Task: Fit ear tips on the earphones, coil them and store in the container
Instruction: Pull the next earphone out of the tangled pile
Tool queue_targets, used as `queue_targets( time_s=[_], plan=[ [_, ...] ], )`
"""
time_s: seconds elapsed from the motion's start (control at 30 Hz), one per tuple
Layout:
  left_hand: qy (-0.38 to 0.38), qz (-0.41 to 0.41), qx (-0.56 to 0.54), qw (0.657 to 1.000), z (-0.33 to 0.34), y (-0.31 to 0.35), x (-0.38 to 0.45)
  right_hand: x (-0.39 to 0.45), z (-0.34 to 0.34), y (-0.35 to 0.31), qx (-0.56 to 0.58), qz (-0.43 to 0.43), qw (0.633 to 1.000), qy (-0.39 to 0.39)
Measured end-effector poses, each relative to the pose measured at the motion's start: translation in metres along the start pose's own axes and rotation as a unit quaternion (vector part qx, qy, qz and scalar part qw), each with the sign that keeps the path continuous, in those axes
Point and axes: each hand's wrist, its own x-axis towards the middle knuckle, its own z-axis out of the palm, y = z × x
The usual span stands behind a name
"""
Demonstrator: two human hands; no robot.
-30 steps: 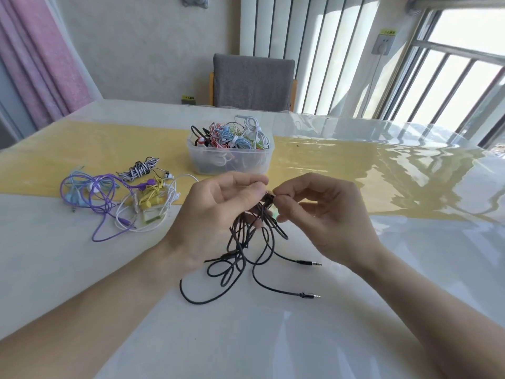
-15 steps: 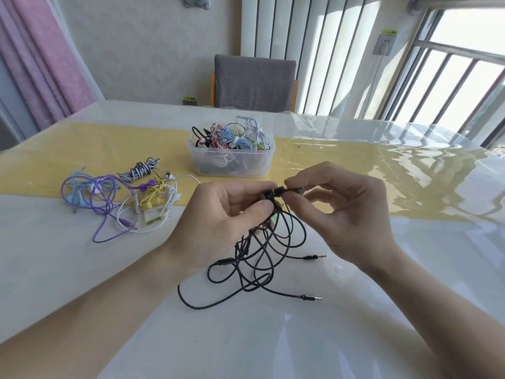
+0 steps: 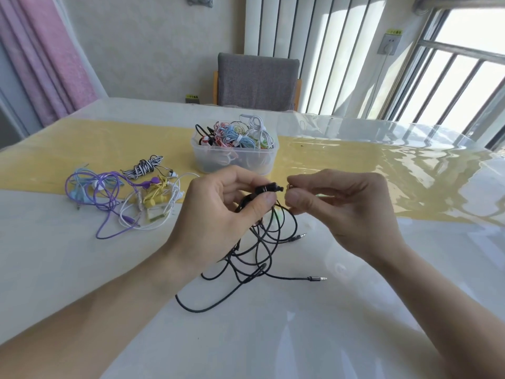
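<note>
Head view, left hand: the left hand (image 3: pixel 218 214) is pinching the small black earbud housing (image 3: pixel 266 188) between thumb and fingers, nozzle pointing right.
Head view, right hand: the right hand (image 3: pixel 347 209) is pinching a tiny object at its fingertips (image 3: pixel 293 198), probably an ear tip (too small to tell for sure).
Change: half a second ago the two hands were meeting at the earbud; now they are sitting slightly apart, a small gap showing between nozzle and right fingertips.
Meaning: I judge the tip is not seated yet; the person seems to be re-aligning it for another push.
Cable: the tangled black earphone cable (image 3: pixel 257 250) is hanging from the left hand onto the glossy white table (image 3: pixel 300 337), uncoiled.
Container: the clear plastic container of coiled earphones (image 3: pixel 235 160) is standing behind the hands.
Aside: loose coloured earphones (image 3: pixel 123 198) are lying to the left.
</note>
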Motion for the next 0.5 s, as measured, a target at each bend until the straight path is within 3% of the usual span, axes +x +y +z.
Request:
queue_targets(
  time_s=[0.13, 0.5],
  plan=[
    [0.004, 0.012, 0.028, 1.0, 0.0005, 0.0003, 0.0001, -0.0013, 0.0016, 0.0072, -0.018, 0.005, 0.998, -0.058],
    [-0.007, 0.028, 0.044, 0.999, -0.0012, -0.0001, 0.0, 0.0008, 0.003, 0.0108, 0.065, 0.02, 0.996, -0.063]
  ],
)
